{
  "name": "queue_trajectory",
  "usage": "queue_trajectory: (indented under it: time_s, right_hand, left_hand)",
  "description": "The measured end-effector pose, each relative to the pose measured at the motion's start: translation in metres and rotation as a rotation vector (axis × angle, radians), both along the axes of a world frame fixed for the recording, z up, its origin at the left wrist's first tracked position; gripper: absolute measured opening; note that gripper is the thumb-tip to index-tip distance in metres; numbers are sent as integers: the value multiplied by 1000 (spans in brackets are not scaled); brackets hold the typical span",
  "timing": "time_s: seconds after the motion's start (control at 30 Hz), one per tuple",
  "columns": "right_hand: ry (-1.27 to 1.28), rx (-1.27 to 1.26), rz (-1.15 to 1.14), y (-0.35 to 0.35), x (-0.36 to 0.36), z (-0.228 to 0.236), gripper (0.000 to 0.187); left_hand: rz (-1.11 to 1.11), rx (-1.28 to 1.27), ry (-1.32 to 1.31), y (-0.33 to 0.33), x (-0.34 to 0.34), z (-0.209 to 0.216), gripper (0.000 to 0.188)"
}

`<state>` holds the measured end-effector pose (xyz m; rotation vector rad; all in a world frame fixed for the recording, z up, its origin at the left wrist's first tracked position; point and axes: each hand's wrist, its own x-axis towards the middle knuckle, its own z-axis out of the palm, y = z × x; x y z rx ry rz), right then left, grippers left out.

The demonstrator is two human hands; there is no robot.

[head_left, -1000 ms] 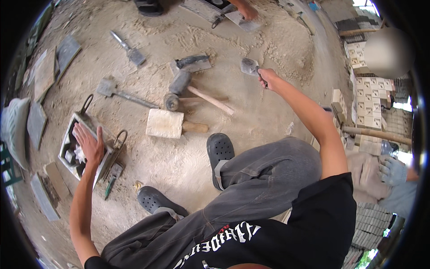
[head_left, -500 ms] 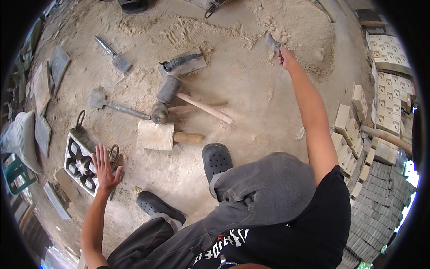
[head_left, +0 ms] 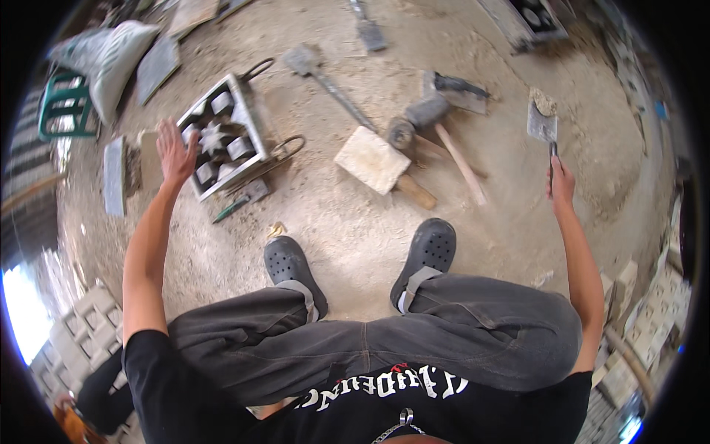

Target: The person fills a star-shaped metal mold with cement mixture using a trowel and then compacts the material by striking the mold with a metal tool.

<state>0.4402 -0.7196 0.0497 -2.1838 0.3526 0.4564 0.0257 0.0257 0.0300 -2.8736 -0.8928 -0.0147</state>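
Observation:
My left hand [head_left: 176, 157] lies with its fingers stretched out on the near-left edge of a rectangular metal mould [head_left: 255, 137]. Inside that mould are a star-shaped core and several block-shaped ones, and wire loop handles stick out at its ends. Out to the right, my right hand [head_left: 560, 181] is wrapped round the handle of a small flat trowel [head_left: 542, 129]. A lump of damp-looking sand [head_left: 545, 103] sits on the far part of the trowel's blade. Beside the mould lies a small green-handled scraper [head_left: 240, 203].
Mid-floor lie a square wooden paddle [head_left: 372, 159], a black-headed mallet [head_left: 429, 109], a second mallet [head_left: 401, 133], a float [head_left: 467, 95] and a long-handled scraper [head_left: 303, 61]. A second mould [head_left: 534, 33] stands at the back. Far left are a green stool [head_left: 68, 107] and a white sack [head_left: 118, 63].
My right hand has drawn the trowel back from the sand heap, and a lump now rides on its blade. My view has turned left; my left hand stays at the mould, its fingers shifted along it.

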Motion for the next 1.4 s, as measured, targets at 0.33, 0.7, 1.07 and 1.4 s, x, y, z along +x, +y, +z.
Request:
queue_trajectory:
  time_s: [0.33, 0.7, 1.07, 1.4]
  right_hand:
    - [-20, 201, 629, 221, -68, 90, 39]
    - [-321, 106, 1226, 448, -122, 76, 35]
    - [-586, -229, 1269, 505, -143, 79, 36]
    - [-510, -213, 1281, 512, -146, 90, 35]
  left_hand:
    - [-17, -670, -444, 47, 76, 0, 64]
    - [-94, -1404, -579, 50, 148, -14, 86]
    - [-5, -1577, -580, 53, 178, -37, 67]
    - [-92, -1397, -640, 53, 162, -37, 82]
